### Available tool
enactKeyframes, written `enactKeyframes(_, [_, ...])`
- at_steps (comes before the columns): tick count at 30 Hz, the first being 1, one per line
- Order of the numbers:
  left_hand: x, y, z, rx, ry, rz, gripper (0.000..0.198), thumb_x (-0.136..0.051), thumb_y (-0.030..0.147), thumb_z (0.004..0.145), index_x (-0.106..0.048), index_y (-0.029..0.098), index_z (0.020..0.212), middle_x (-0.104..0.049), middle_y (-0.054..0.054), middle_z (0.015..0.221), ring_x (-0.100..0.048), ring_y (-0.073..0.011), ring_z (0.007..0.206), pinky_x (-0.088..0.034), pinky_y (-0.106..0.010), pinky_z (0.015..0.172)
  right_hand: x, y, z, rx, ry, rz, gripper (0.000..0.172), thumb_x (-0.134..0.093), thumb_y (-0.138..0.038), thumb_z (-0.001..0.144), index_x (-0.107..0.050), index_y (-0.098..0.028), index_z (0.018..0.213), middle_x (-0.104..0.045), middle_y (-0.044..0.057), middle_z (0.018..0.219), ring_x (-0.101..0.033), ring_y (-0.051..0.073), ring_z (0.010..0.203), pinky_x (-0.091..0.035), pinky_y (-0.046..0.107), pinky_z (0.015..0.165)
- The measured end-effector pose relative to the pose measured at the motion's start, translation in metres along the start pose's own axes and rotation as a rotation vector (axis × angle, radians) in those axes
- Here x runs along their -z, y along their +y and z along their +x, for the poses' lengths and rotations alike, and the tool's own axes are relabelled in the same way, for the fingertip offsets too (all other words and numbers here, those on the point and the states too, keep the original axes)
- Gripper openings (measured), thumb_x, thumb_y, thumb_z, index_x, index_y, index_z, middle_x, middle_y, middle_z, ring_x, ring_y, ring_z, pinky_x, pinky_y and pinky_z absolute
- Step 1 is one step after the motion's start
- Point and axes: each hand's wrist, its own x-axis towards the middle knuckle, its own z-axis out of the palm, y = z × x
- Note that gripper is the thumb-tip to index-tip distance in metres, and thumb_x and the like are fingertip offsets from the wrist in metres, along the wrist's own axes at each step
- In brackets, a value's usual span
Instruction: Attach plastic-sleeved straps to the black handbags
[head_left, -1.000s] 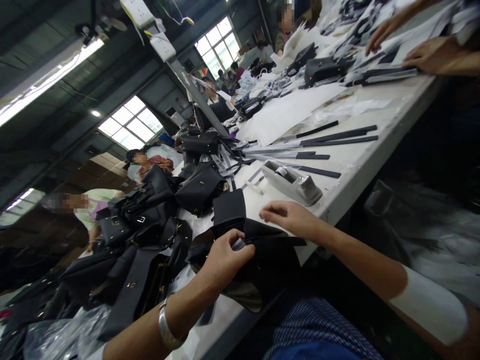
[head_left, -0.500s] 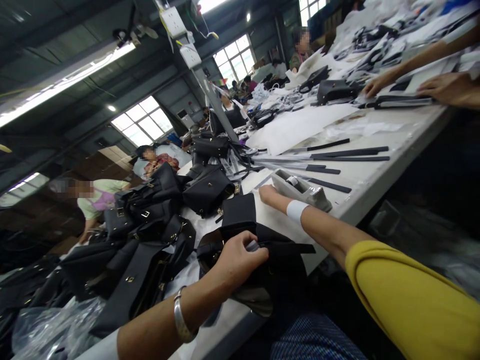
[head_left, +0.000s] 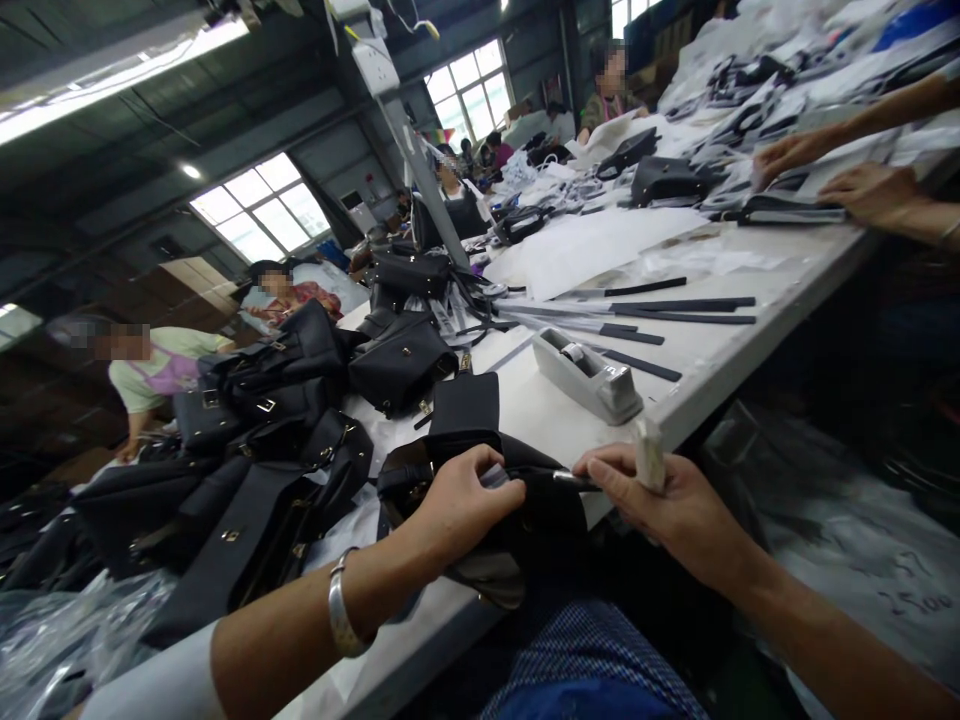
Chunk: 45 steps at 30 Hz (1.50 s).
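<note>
A black handbag (head_left: 466, 400) lies at the near table edge, its raised flap away from me. My left hand (head_left: 461, 505) rests on its near side, thumb and fingers curled round its edge and a small translucent piece (head_left: 493, 477). A silver bracelet is on that wrist. My right hand (head_left: 667, 495) is closed at the bag's right end. It holds a slim tool with a shiny metal tip (head_left: 564, 477) aimed at the bag. A pale block (head_left: 649, 455), perhaps the tool's handle, stands up from these fingers. The tool's exact kind is unclear.
Black handbags (head_left: 247, 530) are piled to the left, beside clear plastic (head_left: 75, 620). A grey tape dispenser (head_left: 589, 375) stands past my right hand, with black strips (head_left: 645, 363) behind it. A co-worker's hands (head_left: 862, 190) handle black pieces at upper right. Other people sit beyond.
A yellow-sleeved arm with a white band, reaching past the tape dispenser, is gone. My right hand now shows at the bag with the tool. My left hand keeps its hold; the view has shifted slightly.
</note>
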Motion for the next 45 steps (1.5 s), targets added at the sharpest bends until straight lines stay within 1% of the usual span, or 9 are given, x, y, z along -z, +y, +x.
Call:
enactKeyframes(1, [0.000, 0.000, 0.000, -0.009, 0.005, 0.007, 0.017, -0.065, 0.030, 0.072, -0.062, 0.016, 0.081, -0.061, 0.001, 0.072, -0.057, -0.0154, 0.068, -0.041, -0.023, 0.058, -0.003, 0.001, -0.006, 0.016, -0.001, -0.058, 0.033, -0.063, -0.052, 0.087, -0.075, -0.021, 0.089, -0.069, 0.004, 0.075, -0.062, 0.018, 0.065, -0.044, 0.028, 0.054])
enactKeyframes(3, [-0.001, 0.000, 0.000, -0.022, 0.010, 0.016, 0.016, -0.065, 0.030, 0.072, -0.062, 0.017, 0.080, -0.061, 0.001, 0.070, -0.057, -0.0152, 0.067, -0.041, -0.023, 0.058, -0.010, 0.004, -0.012, 0.053, 0.002, -0.149, 0.029, -0.062, -0.049, 0.088, -0.075, -0.023, 0.088, -0.073, 0.003, 0.083, -0.066, 0.021, 0.076, -0.048, 0.029, 0.063])
enactKeyframes(9, [-0.002, -0.002, 0.000, -0.021, 0.005, 0.013, 0.015, -0.066, 0.029, 0.072, -0.062, 0.017, 0.081, -0.060, 0.002, 0.068, -0.056, -0.0139, 0.064, -0.039, -0.022, 0.055, -0.024, 0.005, -0.011, 0.094, 0.013, -0.237, 0.027, -0.060, -0.047, 0.090, -0.075, -0.024, 0.089, -0.075, 0.002, 0.085, -0.069, 0.023, 0.079, -0.051, 0.030, 0.068])
enactKeyframes(19, [-0.001, -0.003, -0.002, -0.037, 0.009, 0.052, 0.018, -0.066, 0.031, 0.074, -0.066, 0.016, 0.084, -0.066, -0.001, 0.074, -0.060, -0.0170, 0.069, -0.041, -0.024, 0.059, -0.029, 0.001, -0.014, 0.129, 0.037, -0.335, 0.027, -0.057, -0.044, 0.092, -0.074, -0.023, 0.090, -0.076, 0.003, 0.084, -0.070, 0.023, 0.075, -0.052, 0.030, 0.065])
enactKeyframes(27, [-0.004, -0.001, -0.012, -0.116, 0.033, 0.116, 0.017, -0.065, 0.029, 0.079, -0.069, 0.014, 0.087, -0.069, -0.002, 0.079, -0.064, -0.0186, 0.076, -0.043, -0.025, 0.065, -0.032, 0.005, -0.024, 0.198, 0.024, -0.375, 0.015, -0.057, -0.029, 0.092, -0.071, -0.023, 0.094, -0.075, 0.000, 0.085, -0.069, 0.018, 0.073, -0.052, 0.024, 0.067])
enactKeyframes(30, [-0.009, -0.004, -0.016, -0.138, 0.075, 0.139, 0.017, -0.066, 0.028, 0.080, -0.069, 0.014, 0.090, -0.070, -0.003, 0.080, -0.064, -0.0187, 0.076, -0.045, -0.026, 0.067, -0.036, 0.006, -0.028, 0.212, 0.034, -0.370, 0.015, -0.056, -0.027, 0.092, -0.070, -0.023, 0.096, -0.074, 0.000, 0.086, -0.070, 0.017, 0.075, -0.052, 0.023, 0.071])
enactKeyframes(37, [-0.016, -0.012, -0.022, -0.210, 0.115, 0.153, 0.017, -0.068, 0.026, 0.080, -0.070, 0.016, 0.093, -0.073, -0.004, 0.087, -0.067, -0.0194, 0.081, -0.048, -0.028, 0.073, -0.043, 0.006, -0.029, 0.005, 0.165, -0.337, 0.029, -0.058, -0.045, 0.090, -0.072, -0.021, 0.084, -0.075, 0.003, 0.077, -0.071, 0.021, 0.072, -0.052, 0.026, 0.061])
enactKeyframes(40, [-0.019, -0.014, -0.024, -0.229, 0.131, 0.186, 0.016, -0.070, 0.024, 0.079, -0.071, 0.016, 0.092, -0.074, -0.004, 0.087, -0.068, -0.0202, 0.082, -0.048, -0.029, 0.074, -0.041, 0.007, -0.030, -0.023, 0.145, -0.341, 0.030, -0.057, -0.046, 0.090, -0.072, -0.020, 0.083, -0.075, 0.003, 0.076, -0.071, 0.021, 0.070, -0.051, 0.026, 0.058])
enactKeyframes(45, [-0.023, -0.019, -0.025, -0.268, 0.141, 0.230, 0.016, -0.070, 0.025, 0.080, -0.071, 0.016, 0.093, -0.075, -0.005, 0.091, -0.068, -0.0219, 0.086, -0.049, -0.031, 0.076, -0.037, 0.010, -0.030, 0.137, 0.030, -0.398, 0.023, -0.054, -0.036, 0.093, -0.070, -0.021, 0.085, -0.073, 0.003, 0.076, -0.070, 0.019, 0.071, -0.052, 0.026, 0.066])
